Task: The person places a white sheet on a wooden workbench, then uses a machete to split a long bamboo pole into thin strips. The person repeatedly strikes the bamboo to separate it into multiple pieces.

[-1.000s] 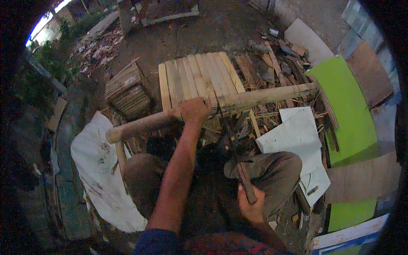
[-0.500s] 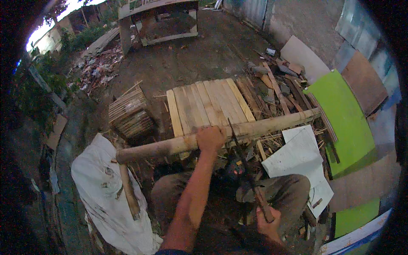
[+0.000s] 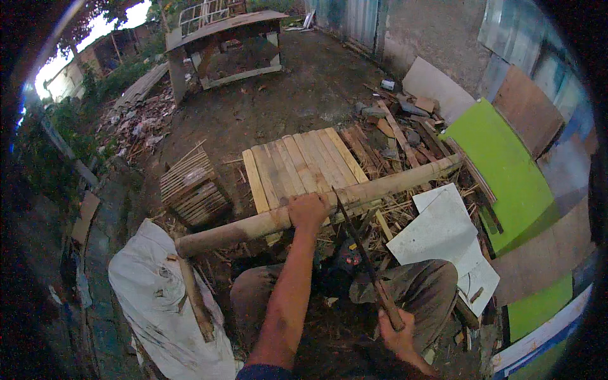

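Observation:
A thick, pale bamboo pole [image 3: 399, 185] lies crosswise in front of my knees, rising to the right. My left hand [image 3: 308, 213] is closed over the top of its middle. In my right hand [image 3: 399, 332], low on the right, is the wooden handle of a narrow, dark-bladed handsaw [image 3: 358, 246]. The blade slants up and away, its far end against the pole just right of my left hand. Its teeth are too small to make out. Beyond the pole lies a slatted wooden panel [image 3: 304, 161], its near edge partly hidden.
A white sack [image 3: 152, 285] with a short wooden stick on it sits at left, near a slatted bamboo crate [image 3: 193, 183]. White board pieces [image 3: 437, 231], green sheets [image 3: 500, 164] and scrap wood [image 3: 405, 130] crowd the right. A wooden table [image 3: 228, 28] stands far off.
The view has shifted slightly, so the surroundings appear moved left. My left hand still holds the pole; the saw remains against it at nearly the same slant.

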The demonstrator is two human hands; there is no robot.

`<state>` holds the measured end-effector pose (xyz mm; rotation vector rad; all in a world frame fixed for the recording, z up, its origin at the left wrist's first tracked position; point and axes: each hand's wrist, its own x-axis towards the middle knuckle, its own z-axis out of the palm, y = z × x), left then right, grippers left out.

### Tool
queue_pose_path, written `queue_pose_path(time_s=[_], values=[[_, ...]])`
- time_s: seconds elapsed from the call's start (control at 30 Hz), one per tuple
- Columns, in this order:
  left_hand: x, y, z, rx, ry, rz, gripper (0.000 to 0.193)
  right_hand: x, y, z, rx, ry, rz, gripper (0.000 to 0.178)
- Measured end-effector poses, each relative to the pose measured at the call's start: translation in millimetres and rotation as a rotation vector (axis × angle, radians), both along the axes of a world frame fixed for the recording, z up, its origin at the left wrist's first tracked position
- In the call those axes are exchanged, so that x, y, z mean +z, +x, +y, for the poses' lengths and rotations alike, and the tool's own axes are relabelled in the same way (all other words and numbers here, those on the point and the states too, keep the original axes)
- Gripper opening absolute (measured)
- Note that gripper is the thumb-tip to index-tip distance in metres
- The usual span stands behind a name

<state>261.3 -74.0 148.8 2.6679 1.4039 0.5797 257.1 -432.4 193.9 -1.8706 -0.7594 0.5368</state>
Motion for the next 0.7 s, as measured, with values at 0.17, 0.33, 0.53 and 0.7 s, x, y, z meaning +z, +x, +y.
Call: queue_pose_path(time_s=[0.17,0.33,0.53,0.7], values=[[-22.0,-6.3,6.4,0.095,0.019,-0.120,0.043,-12.1,32.6,86.3,0.092,0.164,-0.117,0.016],[-9.3,1.7,3.0,0.111,0.007,-0.075,0.045,-39.1,60.6,187.0,0.051,0.241,-0.057,0.022],[-7.6,-8.4,4.5,0.131,-0.017,-0.084,0.046,-20.3,7.0,31.3,0.102,0.025,-0.008,0.019],[0.8,-7.3,-4.6,0.142,0.028,0.049,0.045,-32.5,29.1,91.1,0.076,0.163,-0.090,0.017]])
